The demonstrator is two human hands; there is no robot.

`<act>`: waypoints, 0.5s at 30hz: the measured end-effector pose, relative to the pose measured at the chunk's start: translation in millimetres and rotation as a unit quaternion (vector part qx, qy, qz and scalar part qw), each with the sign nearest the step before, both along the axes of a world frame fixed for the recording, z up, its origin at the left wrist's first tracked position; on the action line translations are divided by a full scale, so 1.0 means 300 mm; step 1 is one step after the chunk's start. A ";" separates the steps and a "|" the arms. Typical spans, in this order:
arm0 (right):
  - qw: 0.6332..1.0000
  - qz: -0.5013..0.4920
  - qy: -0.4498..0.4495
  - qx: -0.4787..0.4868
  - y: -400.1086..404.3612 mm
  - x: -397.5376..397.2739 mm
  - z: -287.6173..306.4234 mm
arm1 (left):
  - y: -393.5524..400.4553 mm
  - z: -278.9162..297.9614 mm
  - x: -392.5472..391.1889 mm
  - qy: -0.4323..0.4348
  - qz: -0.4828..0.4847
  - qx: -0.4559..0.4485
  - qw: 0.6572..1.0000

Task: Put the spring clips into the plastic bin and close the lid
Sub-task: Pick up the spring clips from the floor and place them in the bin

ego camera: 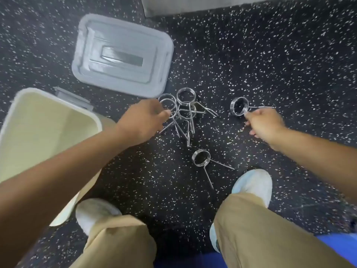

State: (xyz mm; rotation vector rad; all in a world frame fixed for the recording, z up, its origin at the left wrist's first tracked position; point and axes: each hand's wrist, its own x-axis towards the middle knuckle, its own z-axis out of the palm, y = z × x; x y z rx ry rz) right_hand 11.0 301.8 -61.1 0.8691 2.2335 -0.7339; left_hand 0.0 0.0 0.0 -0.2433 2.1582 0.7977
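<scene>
Several shiny metal spring clips lie tangled in a pile [186, 110] on the dark speckled floor. My left hand [144, 120] reaches into the pile's left side, fingers closing on a clip [167, 104]. My right hand [263, 125] pinches the handle of a separate clip [239, 106] to the right. Another single clip [201, 158] lies alone near my feet. The cream plastic bin [25, 117] stands open at the left. Its grey lid [121, 55] lies flat on the floor behind the pile.
My two white shoes [255, 183] and tan trouser legs fill the bottom of the view. A pale wall base or board [193, 4] runs along the top edge. A grey latch part [74, 98] shows behind the bin's rim.
</scene>
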 end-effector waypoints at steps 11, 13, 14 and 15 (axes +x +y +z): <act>0.993 0.044 0.040 0.102 0.051 -0.072 -0.168 | 0.072 -0.225 -0.022 0.126 -0.120 -0.103 0.979; 0.993 0.046 0.046 0.095 0.052 -0.075 -0.182 | 0.085 -0.250 -0.032 0.134 -0.124 -0.107 0.977; 0.993 0.050 0.049 0.090 0.052 -0.074 -0.186 | 0.090 -0.260 -0.037 0.141 -0.130 -0.113 0.975; 0.993 0.055 0.053 0.086 0.052 -0.070 -0.189 | 0.092 -0.268 -0.039 0.152 -0.137 -0.119 0.971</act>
